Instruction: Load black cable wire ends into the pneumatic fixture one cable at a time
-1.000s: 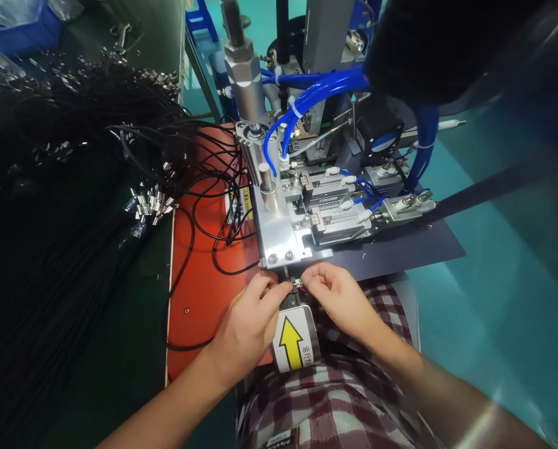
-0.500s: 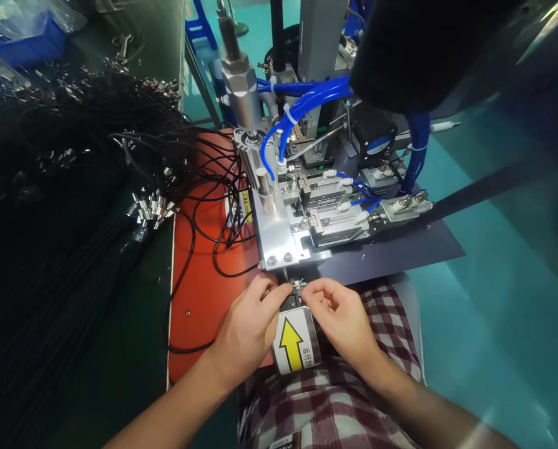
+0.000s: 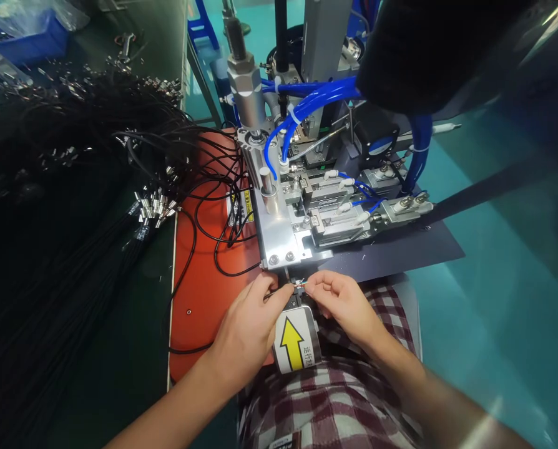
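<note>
Cable end (image 3: pixel 299 285) pinched between both my hands, below the press plate (image 3: pixel 279 234).
My left hand (image 3: pixel 248 324) at 9 o'clock and right hand (image 3: pixel 342 305) at 3 grip its fine wires; its axis points to 12.

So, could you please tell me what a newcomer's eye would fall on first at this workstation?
Probably the left hand and right hand, pinching the thin coloured wires of a cable end between them at the front edge of the metal machine. Just below sits a label with a yellow arrow, bright blue hoses loop above, and black cables are heaped on the left.
</note>
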A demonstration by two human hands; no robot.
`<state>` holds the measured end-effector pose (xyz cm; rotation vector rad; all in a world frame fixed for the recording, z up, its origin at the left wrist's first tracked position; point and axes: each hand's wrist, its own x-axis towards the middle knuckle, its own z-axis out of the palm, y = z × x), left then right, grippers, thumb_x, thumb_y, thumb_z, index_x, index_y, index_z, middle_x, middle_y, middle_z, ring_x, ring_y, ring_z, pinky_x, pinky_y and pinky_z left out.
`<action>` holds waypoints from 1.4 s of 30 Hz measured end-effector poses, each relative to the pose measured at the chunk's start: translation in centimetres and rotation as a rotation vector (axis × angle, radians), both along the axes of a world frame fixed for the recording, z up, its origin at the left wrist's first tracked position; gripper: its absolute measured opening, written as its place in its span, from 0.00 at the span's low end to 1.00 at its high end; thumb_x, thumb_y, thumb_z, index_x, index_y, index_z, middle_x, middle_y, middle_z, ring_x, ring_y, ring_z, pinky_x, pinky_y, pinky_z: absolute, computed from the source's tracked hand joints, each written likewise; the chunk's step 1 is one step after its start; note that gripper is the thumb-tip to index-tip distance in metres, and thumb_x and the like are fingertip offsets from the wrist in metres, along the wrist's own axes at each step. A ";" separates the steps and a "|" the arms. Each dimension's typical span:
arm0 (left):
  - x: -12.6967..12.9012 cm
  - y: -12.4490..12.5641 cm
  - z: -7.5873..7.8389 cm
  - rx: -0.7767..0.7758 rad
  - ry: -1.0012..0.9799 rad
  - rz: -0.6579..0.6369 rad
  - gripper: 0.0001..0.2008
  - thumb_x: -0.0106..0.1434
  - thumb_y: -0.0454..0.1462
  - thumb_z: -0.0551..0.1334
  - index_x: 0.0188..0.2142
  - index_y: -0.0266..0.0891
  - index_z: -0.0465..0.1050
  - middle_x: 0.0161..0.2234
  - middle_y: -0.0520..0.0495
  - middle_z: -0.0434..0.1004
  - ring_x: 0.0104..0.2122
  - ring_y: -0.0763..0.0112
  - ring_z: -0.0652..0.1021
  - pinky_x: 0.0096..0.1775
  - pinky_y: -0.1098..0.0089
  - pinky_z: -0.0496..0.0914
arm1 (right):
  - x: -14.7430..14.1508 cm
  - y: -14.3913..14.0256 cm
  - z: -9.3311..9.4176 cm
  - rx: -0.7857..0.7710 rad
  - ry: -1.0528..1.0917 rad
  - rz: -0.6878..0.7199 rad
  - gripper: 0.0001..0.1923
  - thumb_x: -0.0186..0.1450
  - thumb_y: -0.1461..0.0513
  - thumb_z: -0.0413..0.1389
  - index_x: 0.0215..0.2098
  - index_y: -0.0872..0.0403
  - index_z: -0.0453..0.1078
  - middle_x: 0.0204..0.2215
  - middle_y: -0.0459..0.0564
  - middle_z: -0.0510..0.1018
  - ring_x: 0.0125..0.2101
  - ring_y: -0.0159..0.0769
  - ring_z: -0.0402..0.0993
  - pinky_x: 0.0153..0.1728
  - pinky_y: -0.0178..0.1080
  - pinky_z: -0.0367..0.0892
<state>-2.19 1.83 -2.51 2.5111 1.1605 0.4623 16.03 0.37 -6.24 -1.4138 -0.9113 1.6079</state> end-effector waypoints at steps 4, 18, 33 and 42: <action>-0.2 -0.1 0.0 0.087 0.007 -0.004 0.15 0.64 0.26 0.51 0.45 0.31 0.73 0.34 0.40 0.71 0.35 0.61 0.71 0.35 0.63 0.72 | -0.4 0.3 1.0 0.036 -0.047 -0.032 0.17 0.58 0.48 0.57 0.28 0.55 0.66 0.20 0.41 0.66 0.17 0.27 0.59 0.19 0.34 0.56; -0.4 0.0 -0.2 0.099 0.007 -0.015 0.15 0.63 0.25 0.51 0.43 0.30 0.73 0.34 0.40 0.70 0.35 0.62 0.69 0.34 0.65 0.72 | -1.4 0.5 -0.7 -0.007 0.083 -0.055 0.16 0.62 0.51 0.54 0.24 0.53 0.62 0.17 0.38 0.62 0.15 0.25 0.53 0.18 0.33 0.51; -0.4 -0.2 -0.4 0.118 0.059 0.009 0.15 0.63 0.25 0.51 0.44 0.31 0.73 0.34 0.42 0.68 0.34 0.63 0.70 0.32 0.66 0.71 | -0.9 0.7 -1.3 -0.094 0.174 -0.085 0.18 0.59 0.50 0.59 0.23 0.54 0.63 0.18 0.39 0.62 0.16 0.25 0.53 0.20 0.33 0.50; -0.1 -1.4 0.5 0.000 0.229 0.050 0.20 0.63 0.26 0.47 0.52 0.32 0.68 0.38 0.40 0.67 0.35 0.62 0.72 0.30 0.66 0.73 | -1.3 0.3 0.1 0.024 0.064 -0.074 0.18 0.59 0.48 0.58 0.26 0.54 0.63 0.18 0.38 0.64 0.18 0.27 0.58 0.21 0.33 0.53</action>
